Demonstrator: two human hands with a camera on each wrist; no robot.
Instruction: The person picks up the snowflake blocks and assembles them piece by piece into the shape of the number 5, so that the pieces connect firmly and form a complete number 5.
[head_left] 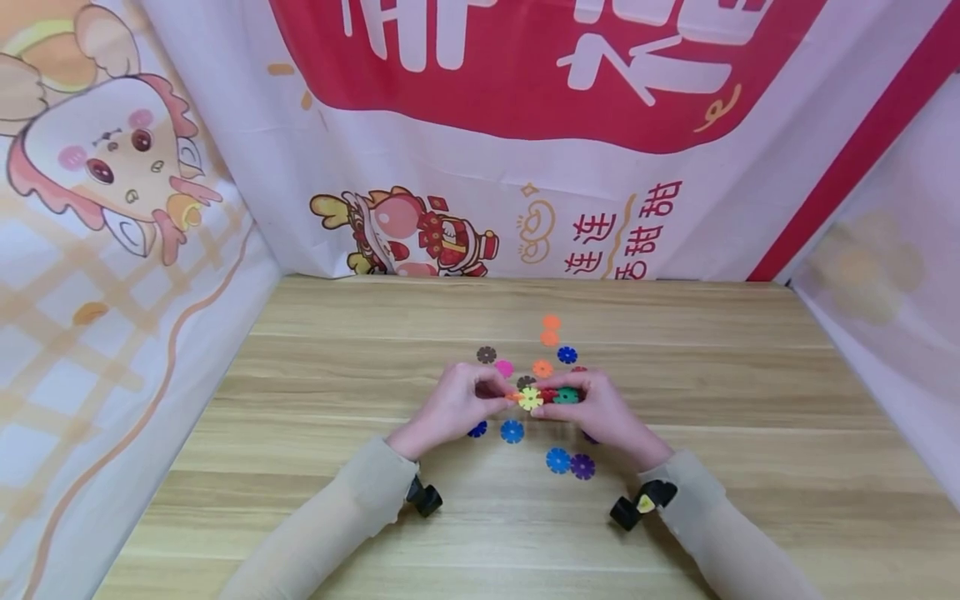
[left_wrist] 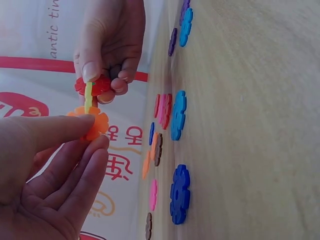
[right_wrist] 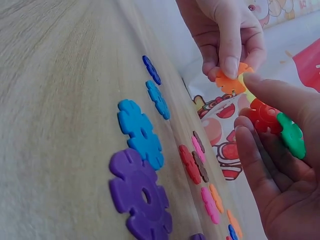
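Note:
Above the table, both hands hold a joined row of notched plastic snowflake discs. My left hand (head_left: 459, 407) pinches the orange disc (left_wrist: 99, 125) between thumb and fingers. Slotted edge-on into it is a yellow disc (head_left: 531, 399), which faces the head camera. My right hand (head_left: 603, 410) grips the other end, its thumb at the yellow disc and its fingers behind the red disc (right_wrist: 264, 116). A green disc (right_wrist: 291, 135) sits beyond the red one, near the right palm. In the head view the hands partly cover the red and orange discs.
Loose discs lie flat around the hands: light blue (head_left: 512, 431), another blue (head_left: 558, 460), purple (head_left: 582, 467), brown (head_left: 487, 355), pink (head_left: 504, 368), dark blue (head_left: 567, 355) and orange (head_left: 551, 322). A printed cloth (head_left: 450, 167) stands behind the wooden table (head_left: 337, 333).

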